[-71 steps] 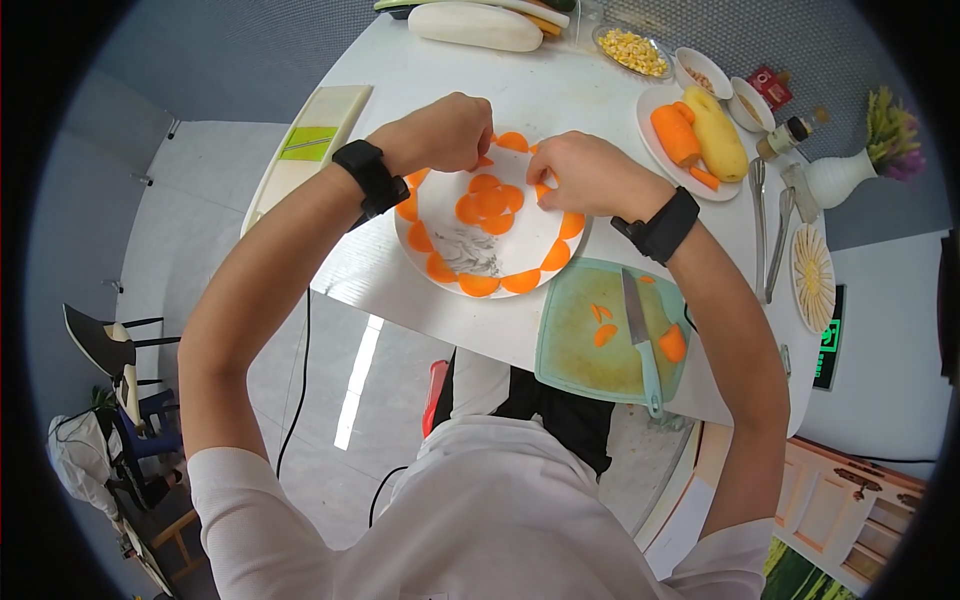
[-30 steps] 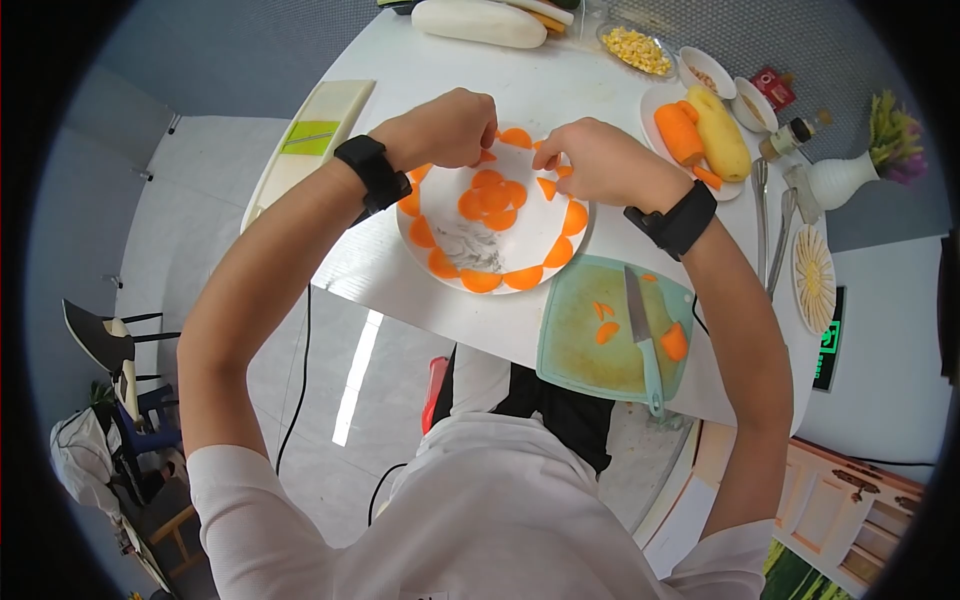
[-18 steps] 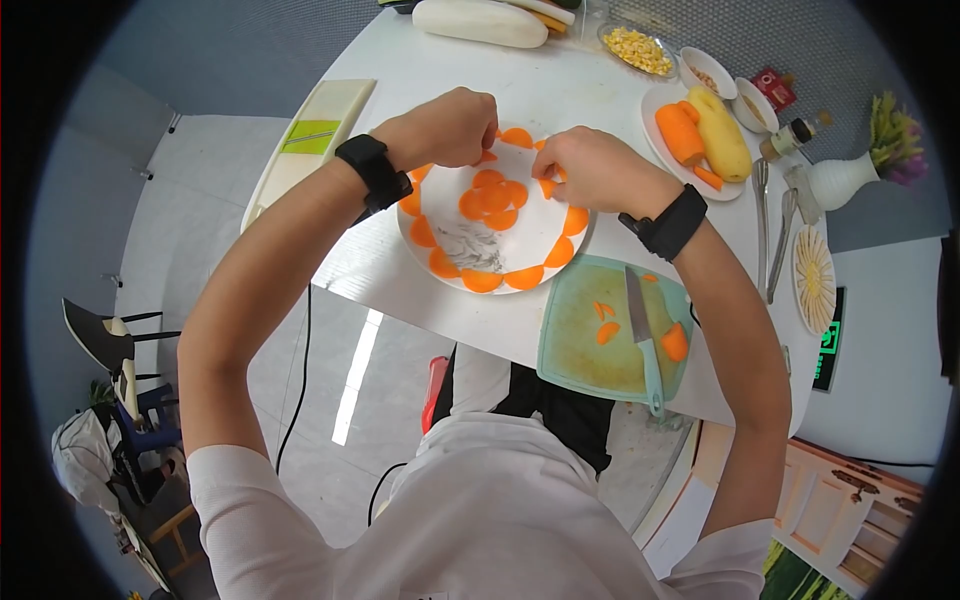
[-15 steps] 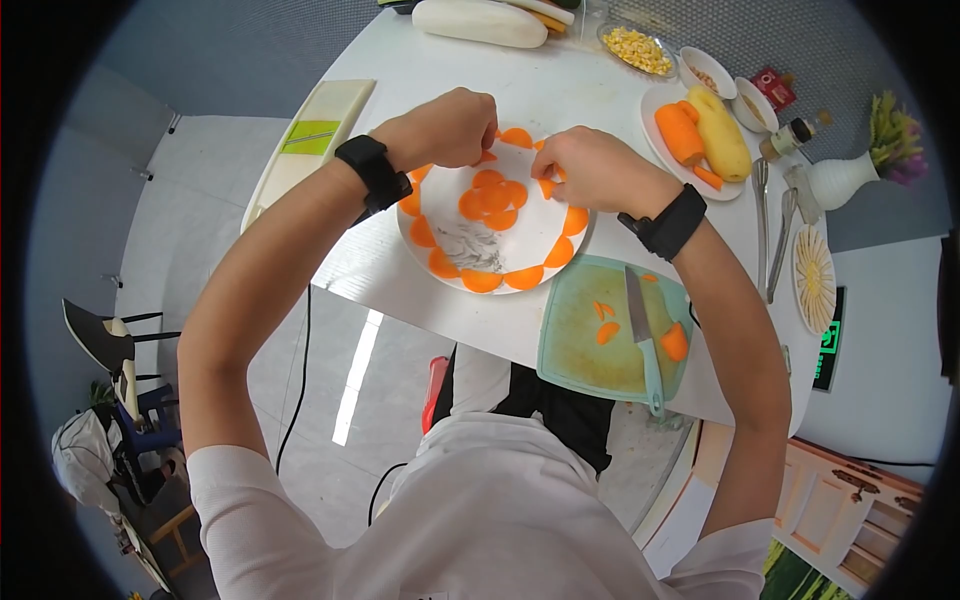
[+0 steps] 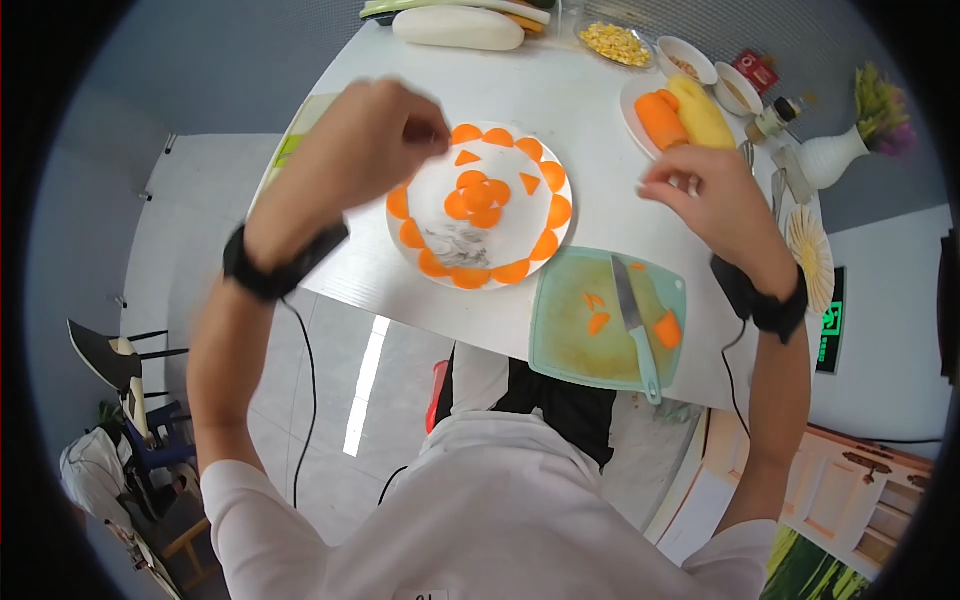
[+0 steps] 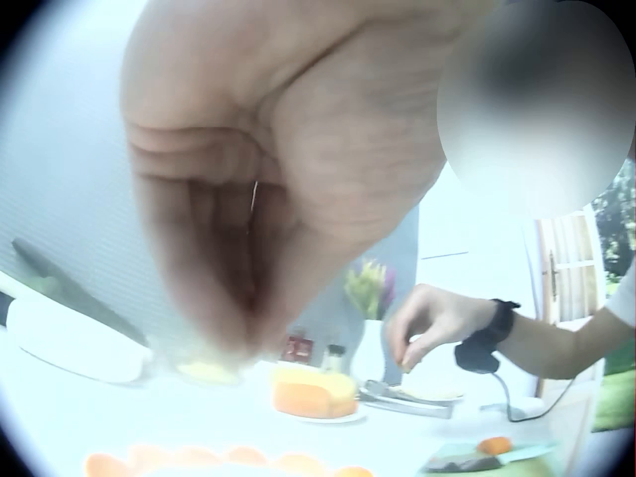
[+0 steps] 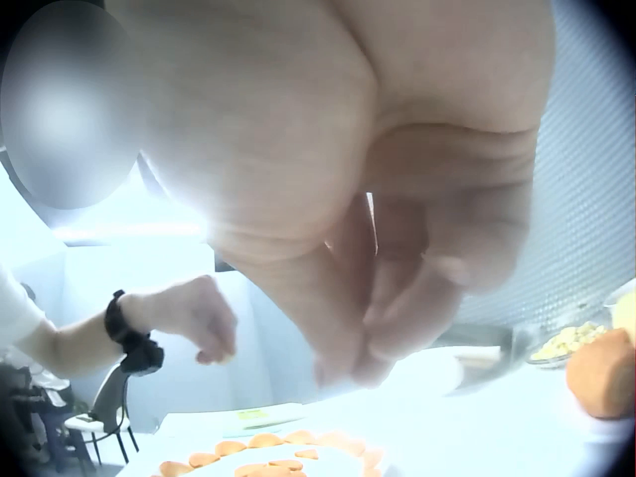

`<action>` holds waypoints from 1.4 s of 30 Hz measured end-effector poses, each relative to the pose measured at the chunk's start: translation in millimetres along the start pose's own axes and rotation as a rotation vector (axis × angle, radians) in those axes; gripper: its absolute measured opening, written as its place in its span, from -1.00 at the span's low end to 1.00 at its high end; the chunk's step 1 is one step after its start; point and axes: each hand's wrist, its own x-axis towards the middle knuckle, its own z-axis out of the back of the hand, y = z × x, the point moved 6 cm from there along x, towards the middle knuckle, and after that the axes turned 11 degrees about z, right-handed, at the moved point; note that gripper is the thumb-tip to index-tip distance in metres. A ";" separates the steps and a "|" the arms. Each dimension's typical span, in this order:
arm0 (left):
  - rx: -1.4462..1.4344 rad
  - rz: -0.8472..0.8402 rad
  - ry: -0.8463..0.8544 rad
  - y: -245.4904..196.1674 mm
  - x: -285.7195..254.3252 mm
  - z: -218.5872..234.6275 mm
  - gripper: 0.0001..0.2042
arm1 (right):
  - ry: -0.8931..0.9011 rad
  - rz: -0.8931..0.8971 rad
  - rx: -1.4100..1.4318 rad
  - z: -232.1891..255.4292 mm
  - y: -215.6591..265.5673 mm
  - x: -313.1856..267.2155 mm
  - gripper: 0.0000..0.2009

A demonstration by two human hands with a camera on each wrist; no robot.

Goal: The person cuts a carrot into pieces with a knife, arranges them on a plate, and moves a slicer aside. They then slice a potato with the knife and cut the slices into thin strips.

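Observation:
A white plate point(image 5: 425, 180) carries a border of carrot half-slices point(image 5: 559, 210) and a flower of round carrot slices point(image 5: 477, 198) at its middle. Above the flower lie two small carrot triangles, the left triangle point(image 5: 467, 158) and the right triangle point(image 5: 530, 184). My left hand point(image 5: 365, 145) is raised over the plate's left edge, its fingers loosely curled toward the thumb with nothing between them. Off to the right of the plate, my right hand point(image 5: 715, 200) hovers near the vegetable plate, fingers bent and holding nothing. Both wrist views show thumb and fingertips close together.
A green cutting board point(image 5: 565, 345) with a knife point(image 5: 637, 330) and carrot bits lies at the front right. Behind it stand a plate of carrot and yellow vegetable point(image 5: 700, 115), corn point(image 5: 615, 44), bowls, a jar and a vase point(image 5: 832, 160). A white radish point(image 5: 458, 29) lies at the back.
Both hands have left the plate: the left went up and left, the right moved right. The two carrot triangles, partly covered by the fingers before, now lie uncovered on the plate.

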 end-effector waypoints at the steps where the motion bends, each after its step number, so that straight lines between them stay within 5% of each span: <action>1: -0.040 -0.014 0.000 -15.0 -24.7 -1.0 -0.88 | -0.040 -0.025 0.053 3.2 -4.1 -16.4 -0.84; 4: -0.043 -0.141 0.118 -55.2 -92.4 -42.5 -0.82 | -0.147 -0.132 0.180 3.2 -17.2 -81.6 -0.78; 7: -0.094 -0.260 0.142 -81.1 -130.7 -96.3 -0.78 | -0.059 -0.377 0.080 -20.5 -26.3 -130.3 -0.76; 8: -0.145 -0.271 0.086 -88.7 -135.8 -109.0 -0.79 | -0.192 -0.274 0.026 -26.0 -18.3 -141.8 -0.76; 11: -0.267 -0.290 -0.021 -113.6 -141.6 -138.3 -0.84 | -0.310 -0.371 0.045 -44.2 -13.5 -171.4 -0.83; 14: -0.255 -0.340 -0.078 -144.2 -145.2 -163.4 -0.82 | -0.288 -0.379 0.032 -60.4 -5.3 -178.2 -0.75; 21: -0.019 -0.236 0.080 -187.6 -131.2 -201.9 -0.69 | -0.382 -0.371 0.064 -81.5 -13.8 -187.4 -0.66; 25: 0.070 -0.156 0.124 -178.7 -132.2 -212.4 -0.83 | -0.400 -0.370 0.015 -82.2 -14.7 -195.6 -0.65; 34: -0.202 -0.004 0.134 -153.7 -131.8 -195.5 -0.73 | -0.460 -0.287 -0.062 -88.6 3.8 -186.1 -0.66; 42: -0.295 -0.035 -0.046 -137.0 -133.4 -161.4 -0.76 | -0.606 -0.168 0.001 -78.6 35.3 -150.2 -0.81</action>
